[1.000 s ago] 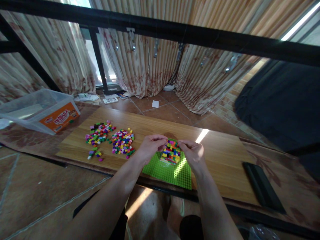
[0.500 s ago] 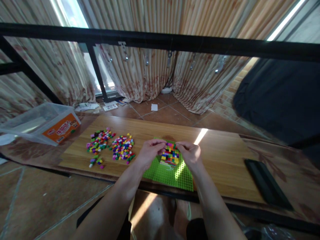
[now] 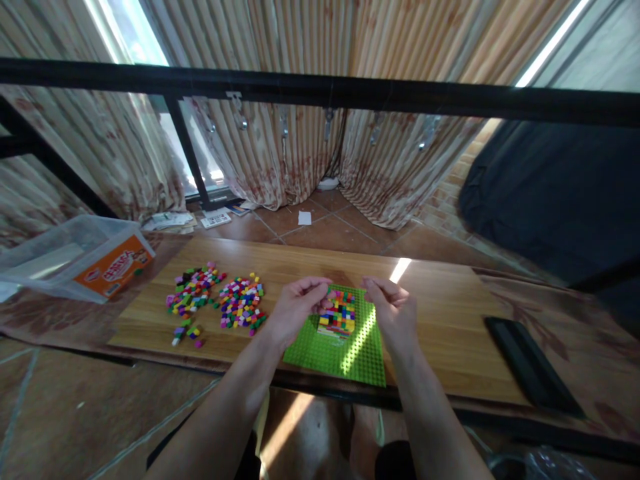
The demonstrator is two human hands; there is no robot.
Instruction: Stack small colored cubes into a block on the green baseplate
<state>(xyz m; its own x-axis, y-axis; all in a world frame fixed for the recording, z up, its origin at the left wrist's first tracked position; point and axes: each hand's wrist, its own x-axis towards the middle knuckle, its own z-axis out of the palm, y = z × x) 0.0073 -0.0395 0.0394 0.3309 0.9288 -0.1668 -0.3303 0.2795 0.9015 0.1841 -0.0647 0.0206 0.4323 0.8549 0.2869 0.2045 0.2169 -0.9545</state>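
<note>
Okay, nearest first: bare forearms (image 3: 247, 380) reach in over the wooden tabletop (image 3: 445, 327), tiled floor (image 3: 115, 400) below. Green studded baseplate (image 3: 313, 357) lies on the tabletop, sun stripe (image 3: 357, 347) across its right part. Small multicoloured brick block (image 3: 341, 319) sits on the baseplate's far half, between the two hands. Left hand (image 3: 300, 307) has thumb and fingers bunched at the block's far left corner, overlapping it in view; actual contact, or a small piece in the pinch, can't tell. Right hand (image 3: 395, 310) is apart from the block, off its right side, thumb and fingertips drawn together; too small to say whether anything's in there. Block looks like hard plastic: probably light, stiff, a bit slick, pieces sturdy, but joints could pop under a sideways push. Best hold is probably low on opposite side walls; single cubes, by two opposite faces. Black tray-like object (image 3: 533, 367) at the tabletop's right end; loose brick piles (image 3: 243, 303) toward the left, few strays (image 3: 185, 331) just in front. Clear plastic box (image 3: 55, 288) with orange label (image 3: 117, 267) past the left end. Farther, white paper (image 3: 305, 218) on the floor, black rail (image 3: 320, 90), striped curtains (image 3: 275, 167) behind
</note>
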